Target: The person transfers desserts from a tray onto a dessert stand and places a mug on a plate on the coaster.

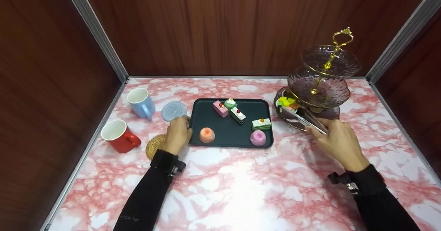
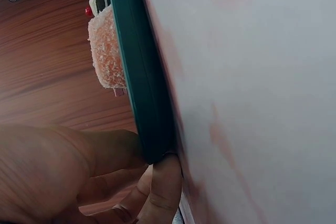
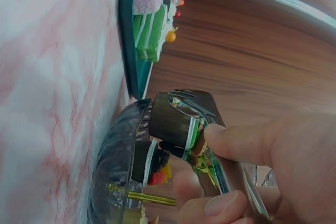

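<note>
With thumb and fingers my left hand point(image 1: 177, 134) pinches the left rim of a dark green tray point(image 1: 229, 127); in the left wrist view the thumb point(image 2: 118, 150) and a finger point(image 2: 164, 190) meet at its corner. The tray bears a pink cake slice point(image 1: 221, 109), other small cakes, an orange round sweet point(image 1: 206, 135) and a purple one point(image 1: 258, 138). My right hand point(image 1: 339, 141) grips metal tongs point(image 1: 308, 122). Their ends reach over the bottom plate of a three-tier stand point(image 1: 318, 89), right at a fruit-topped cake point(image 1: 286, 101), partly hidden by the tongs.
At the left stand a light blue mug point(image 1: 140, 103) and a red mug point(image 1: 119, 138). A grey-blue coaster point(image 1: 174, 110) and a woven coaster point(image 1: 155, 146) lie near my left hand. Wooden panels point(image 1: 220, 27) enclose the marbled table point(image 1: 237, 189).
</note>
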`<state>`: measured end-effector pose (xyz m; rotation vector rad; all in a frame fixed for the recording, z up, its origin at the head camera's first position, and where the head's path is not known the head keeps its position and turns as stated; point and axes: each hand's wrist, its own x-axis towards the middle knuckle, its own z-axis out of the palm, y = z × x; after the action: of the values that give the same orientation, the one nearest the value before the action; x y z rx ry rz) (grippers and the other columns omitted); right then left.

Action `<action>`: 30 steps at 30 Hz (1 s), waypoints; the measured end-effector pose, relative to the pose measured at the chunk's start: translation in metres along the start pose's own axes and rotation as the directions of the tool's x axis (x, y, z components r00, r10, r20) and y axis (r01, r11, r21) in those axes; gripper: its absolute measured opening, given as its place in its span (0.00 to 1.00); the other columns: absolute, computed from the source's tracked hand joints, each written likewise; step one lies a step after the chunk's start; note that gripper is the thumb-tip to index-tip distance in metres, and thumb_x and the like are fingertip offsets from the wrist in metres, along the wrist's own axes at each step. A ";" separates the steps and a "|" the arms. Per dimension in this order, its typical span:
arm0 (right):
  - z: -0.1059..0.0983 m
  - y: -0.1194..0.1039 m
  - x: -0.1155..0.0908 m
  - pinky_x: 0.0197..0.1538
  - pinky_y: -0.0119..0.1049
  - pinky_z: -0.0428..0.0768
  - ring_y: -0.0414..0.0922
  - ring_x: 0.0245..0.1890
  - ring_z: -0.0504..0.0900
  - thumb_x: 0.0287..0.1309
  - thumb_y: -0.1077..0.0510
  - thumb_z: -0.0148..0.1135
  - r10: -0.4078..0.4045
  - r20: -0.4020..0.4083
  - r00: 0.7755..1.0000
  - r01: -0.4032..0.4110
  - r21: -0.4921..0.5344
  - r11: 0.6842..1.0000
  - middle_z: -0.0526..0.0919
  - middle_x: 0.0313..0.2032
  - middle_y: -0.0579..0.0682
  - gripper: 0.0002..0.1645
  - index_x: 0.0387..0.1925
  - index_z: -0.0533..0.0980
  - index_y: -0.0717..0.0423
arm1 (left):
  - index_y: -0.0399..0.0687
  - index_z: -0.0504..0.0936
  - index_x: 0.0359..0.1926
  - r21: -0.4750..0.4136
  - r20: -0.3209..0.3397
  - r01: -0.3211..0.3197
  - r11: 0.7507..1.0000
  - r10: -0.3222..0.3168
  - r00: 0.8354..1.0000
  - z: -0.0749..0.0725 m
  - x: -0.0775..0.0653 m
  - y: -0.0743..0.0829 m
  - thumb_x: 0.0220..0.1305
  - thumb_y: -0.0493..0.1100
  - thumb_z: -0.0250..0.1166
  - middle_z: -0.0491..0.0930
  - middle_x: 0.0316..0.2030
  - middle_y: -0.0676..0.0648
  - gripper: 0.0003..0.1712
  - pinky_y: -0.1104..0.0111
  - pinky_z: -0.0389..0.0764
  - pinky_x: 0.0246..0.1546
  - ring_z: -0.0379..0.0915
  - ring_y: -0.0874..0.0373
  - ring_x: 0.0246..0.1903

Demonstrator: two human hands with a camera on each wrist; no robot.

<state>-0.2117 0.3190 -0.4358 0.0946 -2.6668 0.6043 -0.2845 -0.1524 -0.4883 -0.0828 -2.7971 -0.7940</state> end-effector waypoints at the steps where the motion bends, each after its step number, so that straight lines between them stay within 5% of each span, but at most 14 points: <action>1: -0.001 0.001 0.000 0.21 0.37 0.63 0.47 0.20 0.73 0.48 0.35 0.62 -0.002 -0.004 1.000 0.002 -0.001 1.000 0.77 0.15 0.45 0.27 0.44 0.81 0.47 | 0.46 0.81 0.45 -0.001 0.002 -0.001 1.000 0.001 1.000 0.000 0.000 0.000 0.47 0.34 0.65 0.79 0.31 0.46 0.19 0.55 0.78 0.37 0.77 0.48 0.35; 13: -0.008 0.010 -0.004 0.25 0.44 0.69 0.51 0.25 0.79 0.47 0.33 0.62 0.011 0.008 1.000 -0.011 -0.004 1.000 0.85 0.34 0.59 0.35 0.46 0.80 0.56 | 0.45 0.81 0.45 0.008 0.001 -0.001 1.000 0.001 1.000 0.000 0.001 0.000 0.48 0.35 0.65 0.79 0.30 0.46 0.18 0.55 0.78 0.36 0.78 0.47 0.34; 27: -0.019 0.025 -0.010 0.17 0.36 0.58 0.44 0.12 0.65 0.46 0.31 0.61 0.075 0.051 0.996 -0.073 -0.034 0.997 0.78 0.16 0.50 0.38 0.46 0.80 0.58 | 0.44 0.81 0.46 -0.005 0.004 -0.004 1.000 0.004 1.000 0.000 0.001 -0.001 0.48 0.35 0.65 0.79 0.31 0.45 0.19 0.56 0.78 0.36 0.78 0.47 0.34; 30: -0.022 0.028 -0.011 0.18 0.36 0.60 0.45 0.14 0.69 0.45 0.30 0.61 0.079 0.057 0.995 -0.077 -0.037 0.996 0.80 0.18 0.50 0.38 0.44 0.81 0.57 | 0.43 0.81 0.46 0.004 0.000 -0.010 1.000 0.010 1.000 0.000 0.001 0.000 0.48 0.34 0.65 0.79 0.31 0.44 0.19 0.55 0.78 0.37 0.77 0.47 0.35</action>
<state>-0.1982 0.3529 -0.4332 -0.0020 -2.7476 0.5872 -0.2860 -0.1526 -0.4885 -0.0964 -2.7963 -0.7853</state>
